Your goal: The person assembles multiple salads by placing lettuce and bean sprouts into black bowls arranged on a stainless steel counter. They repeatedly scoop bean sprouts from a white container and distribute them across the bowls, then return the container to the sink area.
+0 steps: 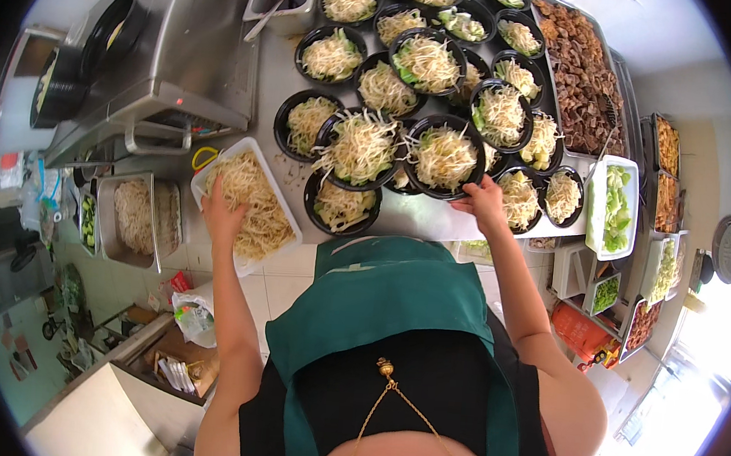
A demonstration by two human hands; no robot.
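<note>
My left hand reaches into a white plastic tub of bean sprouts at the table's front left. Its thumb and fingers are spread on the sprouts. With my right hand I pinch the near right rim of a black plastic bowl heaped with bean sprouts. This bowl rests on top of others. Left of it stands another raised bowl, sprouts spilling over its rim. A lower bowl with sprouts and pale chopped vegetable sits at the table's front edge.
Several filled black bowls crowd the steel table, some stacked. A tray of browned meat and a white tub of chopped greens stand right. A steel appliance stands left, near a steel pan of pale noodle-like strands.
</note>
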